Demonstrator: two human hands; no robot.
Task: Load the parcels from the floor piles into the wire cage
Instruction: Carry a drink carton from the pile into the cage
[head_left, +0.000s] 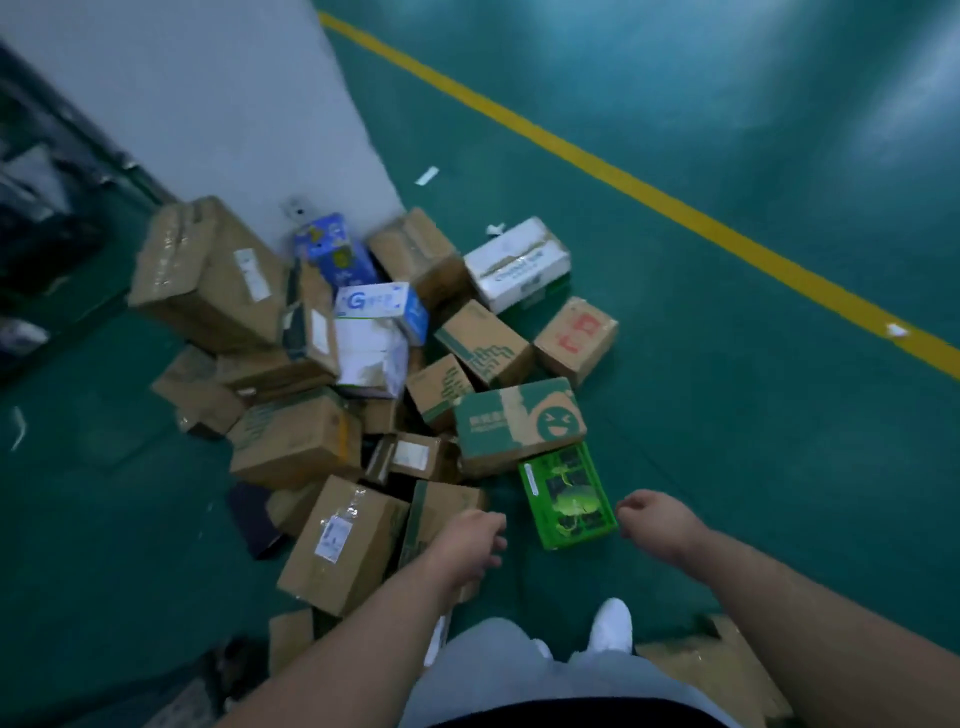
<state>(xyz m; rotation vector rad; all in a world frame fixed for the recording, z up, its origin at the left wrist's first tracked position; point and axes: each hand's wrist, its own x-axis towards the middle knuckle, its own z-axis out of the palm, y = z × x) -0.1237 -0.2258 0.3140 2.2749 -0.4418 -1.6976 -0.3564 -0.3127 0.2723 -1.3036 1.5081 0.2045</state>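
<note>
Your parcels (296, 441) lie heaped on the floor (727, 415) by a white wall (234, 104) — mostly brown cartons, two white, two blue, one green box (566, 499) — while your left hand (470, 545) and right hand (652, 514) hover loosely curled, empty.

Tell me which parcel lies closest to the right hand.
The bright green box on the floor, just beside the right hand. No other parcel is bright green all over; the rest are brown, white or blue.
</note>
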